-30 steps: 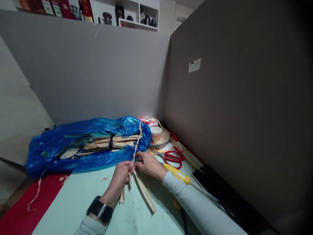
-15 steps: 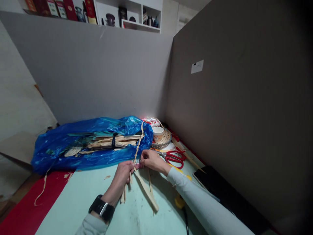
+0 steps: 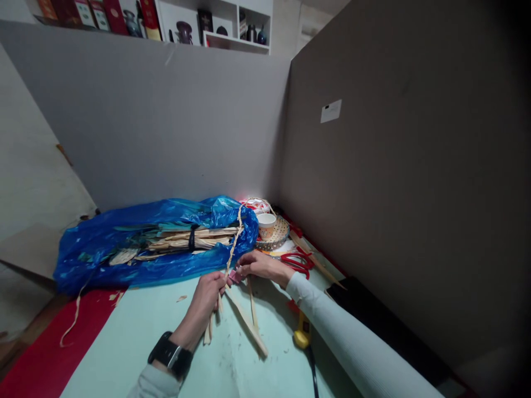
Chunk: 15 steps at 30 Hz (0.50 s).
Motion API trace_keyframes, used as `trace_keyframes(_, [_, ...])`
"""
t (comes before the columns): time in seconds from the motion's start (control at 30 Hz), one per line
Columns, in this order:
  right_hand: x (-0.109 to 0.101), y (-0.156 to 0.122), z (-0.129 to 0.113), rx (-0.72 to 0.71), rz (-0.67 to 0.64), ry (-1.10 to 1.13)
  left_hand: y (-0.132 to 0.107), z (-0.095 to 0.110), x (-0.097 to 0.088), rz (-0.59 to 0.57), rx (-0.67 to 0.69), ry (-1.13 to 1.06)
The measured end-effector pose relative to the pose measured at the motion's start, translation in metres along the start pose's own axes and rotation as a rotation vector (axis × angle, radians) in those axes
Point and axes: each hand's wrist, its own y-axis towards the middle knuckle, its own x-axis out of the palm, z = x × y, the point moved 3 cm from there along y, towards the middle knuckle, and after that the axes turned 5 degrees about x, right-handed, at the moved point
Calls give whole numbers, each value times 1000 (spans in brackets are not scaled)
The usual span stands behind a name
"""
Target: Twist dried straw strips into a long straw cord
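My left hand (image 3: pixel 207 297) pinches the lower end of a thin plaited straw cord (image 3: pixel 233 243), where loose flat straw strips (image 3: pixel 244 318) fan out toward me over the pale green table (image 3: pixel 136 337). My right hand (image 3: pixel 261 264) is closed just to the right of it, its fingertips on a small pink clip (image 3: pixel 234 275) at the plait's end. The plait runs up and away over the blue plastic bag (image 3: pixel 124 243) toward the back corner. A black watch is on my left wrist.
The blue bag holds a tied bundle of straw (image 3: pixel 182 240). Behind my right hand lie red scissors (image 3: pixel 296 261), a paper cup (image 3: pixel 266 225) on a woven round mat (image 3: pixel 277 235), a yellow-handled tool (image 3: pixel 302 334) and a black slab (image 3: pixel 373 320). Grey partition walls close in the back and right.
My right hand has slid up and right along the plait's end, and a pink clip now shows at its fingertips. The left hand keeps its pinch.
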Motion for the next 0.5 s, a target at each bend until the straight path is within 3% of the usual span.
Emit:
trace_keyframes(0.27, [-2,8,10,18,23,206,1,-2,-1,27,4,2])
trace_keyframes(0.5, [5,3,4,-4,83,308,6,-6,1,34,72,12])
